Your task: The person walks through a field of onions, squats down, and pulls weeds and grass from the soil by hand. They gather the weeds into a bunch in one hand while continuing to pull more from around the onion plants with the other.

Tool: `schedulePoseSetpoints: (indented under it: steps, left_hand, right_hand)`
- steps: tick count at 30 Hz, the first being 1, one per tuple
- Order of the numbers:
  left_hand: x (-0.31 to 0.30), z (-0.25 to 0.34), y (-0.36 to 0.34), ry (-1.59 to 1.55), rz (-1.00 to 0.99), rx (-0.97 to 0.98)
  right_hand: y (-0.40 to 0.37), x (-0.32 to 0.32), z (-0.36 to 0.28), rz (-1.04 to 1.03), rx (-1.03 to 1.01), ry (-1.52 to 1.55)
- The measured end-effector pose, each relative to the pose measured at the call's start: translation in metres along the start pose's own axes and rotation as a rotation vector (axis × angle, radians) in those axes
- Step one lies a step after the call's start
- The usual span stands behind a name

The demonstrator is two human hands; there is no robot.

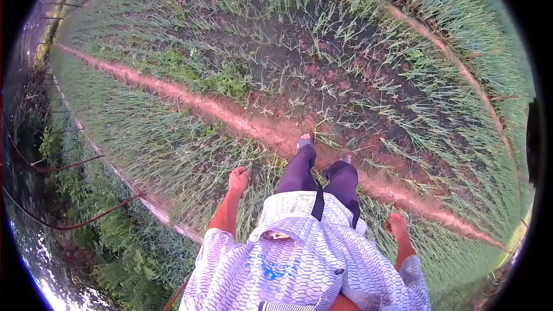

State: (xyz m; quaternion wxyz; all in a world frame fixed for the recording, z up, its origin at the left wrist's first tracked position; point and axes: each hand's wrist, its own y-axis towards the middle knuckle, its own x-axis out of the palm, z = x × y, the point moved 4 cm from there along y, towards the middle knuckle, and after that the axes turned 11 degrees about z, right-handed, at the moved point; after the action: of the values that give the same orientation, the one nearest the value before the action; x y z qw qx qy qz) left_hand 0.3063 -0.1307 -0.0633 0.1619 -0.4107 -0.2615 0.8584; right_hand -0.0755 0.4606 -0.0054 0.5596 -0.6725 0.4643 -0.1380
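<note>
My left hand (pixel 238 178) hangs at my side with its fingers curled into a loose fist, above the green crop leaves to the left of my legs. Nothing shows in it. On the other side, my right hand (pixel 396 226) is lower in the view, its fingers also curled in, and no object is visible there. Below it grow more narrow green leaves (pixel 443 265). My legs in dark trousers (pixel 299 170) stand on a reddish earth ridge (pixel 253 126) between the plots.
Ahead lies a plot of dark, wet-looking soil (pixel 271 55) with sparse, drooping plants. A leafy weed clump (pixel 227 83) grows beside the ridge. Another earth bund (pixel 438 40) curves round the far side. Bushes (pixel 124 247) and thin bent poles (pixel 86 224) border the left.
</note>
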Motion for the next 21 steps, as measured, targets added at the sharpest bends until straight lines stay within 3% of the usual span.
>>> schedulePoseSetpoints:
  steps: [3,7,9,10,12,13,14,16,17,20,21]
  left_hand:
    - [-0.012,0.017,0.014,0.088,0.035,0.002]
    - [-0.018,0.011,0.018,-0.023,-0.102,0.093]
    - [-0.011,0.012,-0.006,-0.104,0.167,0.046]
    - [-0.006,0.004,-0.012,-0.106,0.154,0.018]
    - [0.008,-0.015,-0.024,-0.099,0.087,-0.017]
    - [0.015,-0.030,-0.022,0.155,0.002,-0.053]
    - [0.024,-0.015,-0.041,0.120,-0.062,-0.209]
    - [0.047,-0.039,-0.053,0.037,-0.008,-0.144]
    - [0.052,-0.022,-0.068,0.182,-0.094,-0.069]
    - [0.080,-0.031,-0.086,0.117,-0.064,-0.086]
    - [0.087,-0.030,-0.092,0.074,-0.018,-0.062]
  right_hand:
    - [0.007,0.006,0.002,-0.066,-0.019,0.051]
    - [0.008,0.010,0.011,-0.092,0.003,0.062]
    - [0.011,0.004,0.020,-0.103,0.034,0.077]
    - [0.013,0.002,0.021,-0.129,0.084,0.142]
    - [0.022,-0.009,0.026,-0.064,0.057,0.079]
    - [0.027,-0.016,0.029,-0.036,0.049,0.070]
    - [0.029,-0.023,0.025,-0.005,0.041,0.067]
    - [0.036,-0.043,0.028,0.035,0.021,0.095]
    - [0.042,-0.055,0.036,0.038,0.003,0.121]
    - [0.043,-0.085,0.039,0.173,0.005,0.032]
    - [0.049,-0.095,0.052,0.134,-0.010,0.077]
